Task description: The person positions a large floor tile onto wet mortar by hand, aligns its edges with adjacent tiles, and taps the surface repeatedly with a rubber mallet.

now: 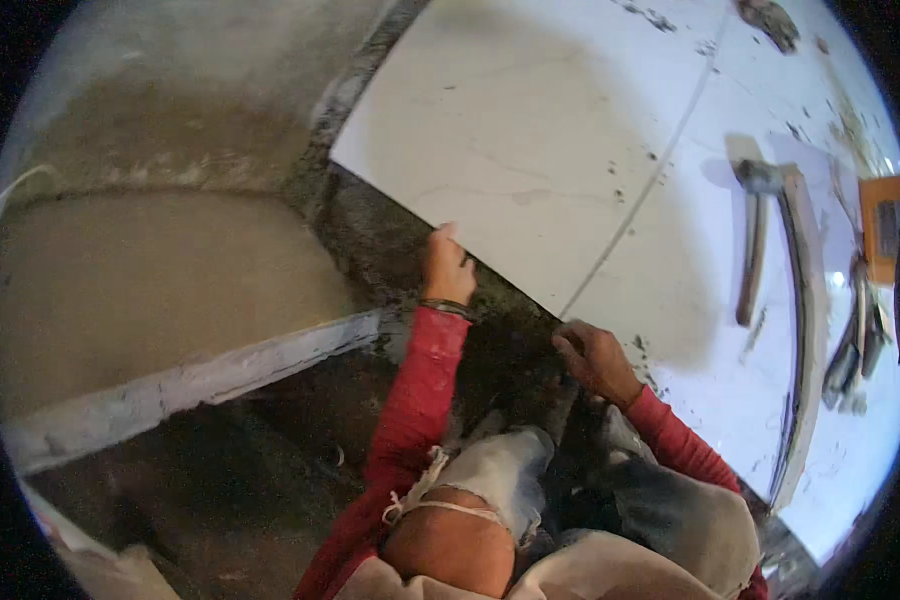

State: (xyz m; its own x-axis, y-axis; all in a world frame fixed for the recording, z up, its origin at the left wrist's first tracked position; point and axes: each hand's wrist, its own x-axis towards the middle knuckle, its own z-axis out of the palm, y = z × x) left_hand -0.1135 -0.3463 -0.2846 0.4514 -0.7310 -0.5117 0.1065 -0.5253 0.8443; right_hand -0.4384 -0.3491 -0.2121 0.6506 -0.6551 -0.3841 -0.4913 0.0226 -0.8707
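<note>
A large white floor tile (530, 130) with faint grey veins lies ahead of me, its near edge running diagonally. My left hand (450, 268), in a red sleeve with a dark band at the wrist, is closed at this edge, a fingertip reaching onto the tile's face. At the tile's near corner, beside the joint with the neighbouring tile (670, 270), my right hand (598, 360) has its fingers curled in; what they hold, if anything, is hidden. Dark, rough ground (510, 310) shows below the edge between the hands.
On the right-hand tiles lie a hammer (755, 240), a long straight bar (800, 340), several hand tools (850, 350) and an orange box (882, 228). To the left stands a raised slab (160, 290) with a pale, rough edge, against a stained wall (200, 90). Mortar crumbs dot the tiles.
</note>
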